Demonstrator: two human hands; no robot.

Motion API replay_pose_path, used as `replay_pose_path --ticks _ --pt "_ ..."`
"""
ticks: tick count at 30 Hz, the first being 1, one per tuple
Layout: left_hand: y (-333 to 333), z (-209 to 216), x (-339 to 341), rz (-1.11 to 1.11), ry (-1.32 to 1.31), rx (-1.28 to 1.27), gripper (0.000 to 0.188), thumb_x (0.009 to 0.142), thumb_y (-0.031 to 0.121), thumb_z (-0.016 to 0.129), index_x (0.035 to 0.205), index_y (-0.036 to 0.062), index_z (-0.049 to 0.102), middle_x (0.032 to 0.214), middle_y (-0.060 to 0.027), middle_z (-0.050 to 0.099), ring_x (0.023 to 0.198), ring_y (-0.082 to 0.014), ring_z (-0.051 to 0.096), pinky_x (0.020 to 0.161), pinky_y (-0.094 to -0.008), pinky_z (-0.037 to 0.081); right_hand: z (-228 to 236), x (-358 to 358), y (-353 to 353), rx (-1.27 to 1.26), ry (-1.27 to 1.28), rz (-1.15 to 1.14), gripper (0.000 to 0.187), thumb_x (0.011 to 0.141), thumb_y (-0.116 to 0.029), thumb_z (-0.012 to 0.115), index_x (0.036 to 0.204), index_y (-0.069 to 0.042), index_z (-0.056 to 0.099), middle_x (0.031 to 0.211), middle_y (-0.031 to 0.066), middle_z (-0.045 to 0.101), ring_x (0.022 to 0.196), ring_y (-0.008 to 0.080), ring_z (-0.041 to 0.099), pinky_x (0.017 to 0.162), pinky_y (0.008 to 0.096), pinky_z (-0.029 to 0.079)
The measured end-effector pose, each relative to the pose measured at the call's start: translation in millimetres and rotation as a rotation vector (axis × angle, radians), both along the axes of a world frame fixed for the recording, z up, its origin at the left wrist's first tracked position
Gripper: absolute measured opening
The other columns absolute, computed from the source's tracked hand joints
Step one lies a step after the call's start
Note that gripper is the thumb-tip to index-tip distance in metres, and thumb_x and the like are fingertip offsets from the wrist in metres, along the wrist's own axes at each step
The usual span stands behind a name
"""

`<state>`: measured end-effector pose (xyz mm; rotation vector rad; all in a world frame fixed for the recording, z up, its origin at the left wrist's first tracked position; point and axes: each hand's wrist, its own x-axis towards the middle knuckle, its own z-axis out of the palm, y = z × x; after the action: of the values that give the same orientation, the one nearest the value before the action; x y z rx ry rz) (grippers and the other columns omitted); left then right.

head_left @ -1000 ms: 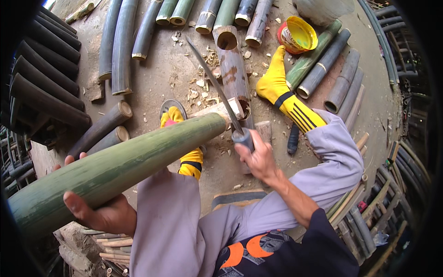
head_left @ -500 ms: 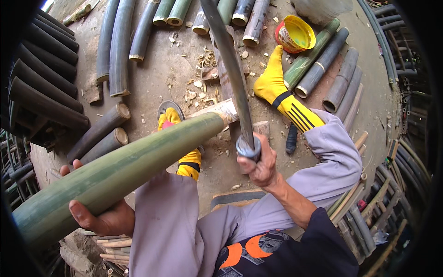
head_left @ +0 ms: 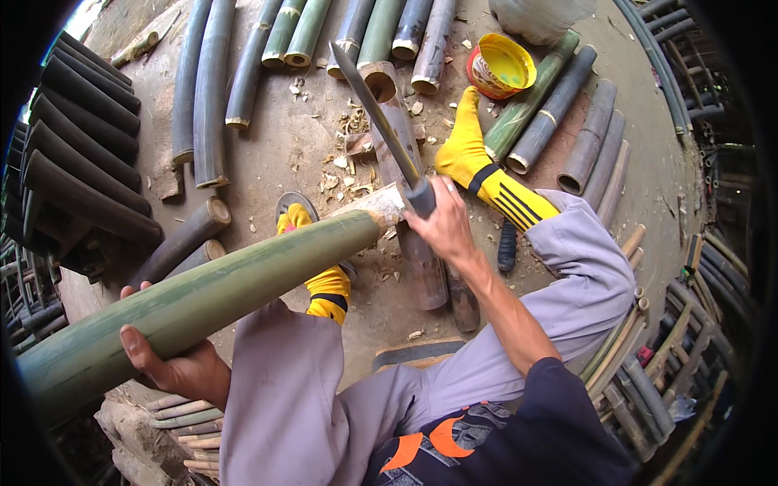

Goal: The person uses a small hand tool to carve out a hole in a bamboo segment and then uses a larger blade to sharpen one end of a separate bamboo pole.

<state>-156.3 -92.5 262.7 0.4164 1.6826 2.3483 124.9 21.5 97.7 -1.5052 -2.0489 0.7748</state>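
Observation:
A thick green bamboo pole (head_left: 227, 287) slants from the lower left up to the middle. My left hand (head_left: 190, 370) grips it from below near its lower-left part, thumb on the near side and fingertips showing beyond. Its far end is pared to a narrower pale tongue (head_left: 385, 202), which lies against a brown bamboo log (head_left: 420, 271) on the ground. My right hand (head_left: 446, 223) is closed round the dark handle of a machete (head_left: 379, 117). The long blade points up and away to the left, above the log. Part of the tongue is hidden behind my right hand.
Bamboo shavings (head_left: 340, 182) litter the ground. Cut bamboo lengths (head_left: 212, 89) lie at the far side, and dark ones are stacked (head_left: 93, 190) at left. A red-and-yellow tub (head_left: 502, 65) stands beyond my yellow-socked foot (head_left: 462, 146). A black-handled tool (head_left: 507, 245) lies by my leg.
My right hand has moved up and away with the machete, to the pared end. The blade, blurred and steep before, now tilts further left. My left hand keeps its grip on the bamboo.

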Motion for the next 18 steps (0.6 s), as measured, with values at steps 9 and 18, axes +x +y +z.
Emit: replay_pose_path --ticks 9,18 --pt "-27 7 9 0.120 0.054 0.001 0.065 0.079 0.034 0.068 0.122 -0.0098 0.045 0.114 -0.0184 0.054 0.108 -0.0273 0.053 0.095 -0.0418 0.044 -7 -14 34 -0.237 0.052 0.213 0.041 0.067 -0.016 0.067 0.099 -0.004 0.045 0.075 0.0216 0.059 0.071 0.0415 0.062 0.065 0.0454 0.050" --pt "-3 4 22 0.062 -0.034 0.007 0.069 0.079 0.033 0.067 0.126 -0.0082 0.039 0.118 -0.0199 0.053 0.110 -0.0317 0.053 0.096 -0.0438 0.043 0 17 37 -0.149 0.113 0.030 0.040 0.071 -0.018 0.071 0.101 -0.002 0.050 0.078 0.0193 0.062 0.077 0.0385 0.063 0.067 0.0443 0.050"
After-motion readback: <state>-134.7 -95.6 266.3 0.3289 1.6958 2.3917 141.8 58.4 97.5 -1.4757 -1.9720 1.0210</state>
